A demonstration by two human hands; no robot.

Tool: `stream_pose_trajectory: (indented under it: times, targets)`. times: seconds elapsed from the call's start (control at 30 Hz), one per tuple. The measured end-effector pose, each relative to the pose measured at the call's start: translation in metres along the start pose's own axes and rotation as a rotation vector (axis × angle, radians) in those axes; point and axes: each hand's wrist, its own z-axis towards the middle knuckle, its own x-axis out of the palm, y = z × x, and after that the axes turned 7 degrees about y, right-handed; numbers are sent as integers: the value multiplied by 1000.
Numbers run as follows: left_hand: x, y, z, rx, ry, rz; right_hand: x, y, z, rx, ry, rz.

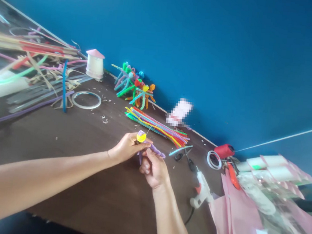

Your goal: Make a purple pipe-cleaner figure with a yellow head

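Observation:
Both hands meet over the dark table around a small pipe cleaner figure (158,152) with a yellow head and purple limbs. My left hand (127,147) pinches it just below the head. My right hand (154,168) has its fingers closed on the figure's purple limbs, one of which sticks out to the right and another hangs down. Part of the figure is hidden behind the fingers. Just beyond the hands lies a bundle of coloured pipe cleaners (155,125). Scissors (185,157) with dark handles rest to the right, a short light blue pipe cleaner piece (180,150) beside them.
A white glue gun (201,191) lies right of my right hand, near pink sheets (235,213). Finished-looking pipe cleaner figures (136,87) stand by the blue wall. A white ring (86,100), a white pot (95,67) and loose strips sit left; a red spool (224,151) sits right.

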Motion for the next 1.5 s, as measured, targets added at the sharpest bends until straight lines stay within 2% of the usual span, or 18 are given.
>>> stream_pose_trajectory:
  times: [0.13, 0.27, 0.4, 0.5, 0.6, 0.77, 0.93, 1.13, 1.33, 1.5]
  targets:
    - [-4, 0, 0, 59, -44, 199, 6, 0, -1, -72, -24, -86]
    - [-6, -5, -1, 45, -1, 263, 11, 0, -6, -202, -158, -421]
    - [-6, -8, -1, -8, 58, 188, 10, 2, -8, -239, -231, -550]
    - [-4, -7, 1, -19, 27, 23, 8, 2, -8, -235, -257, -560]
    - [-2, -9, 2, -47, 1, -157, 6, 1, -7, -233, -252, -559]
    - [0, -12, 0, -119, 114, -322, 6, 1, -7, -274, -227, -578]
    - [1, -10, -2, -118, 200, -354, 9, 1, -9, -281, -187, -544]
    - [-1, -11, -3, -141, 244, -393, 4, 0, -6, -290, -244, -480]
    - [-7, -8, 0, -267, 266, -446, -1, 5, -7, -364, -245, -707]
    - [-6, -8, 1, -279, 233, -379, 4, 11, -9, -364, -119, -750]
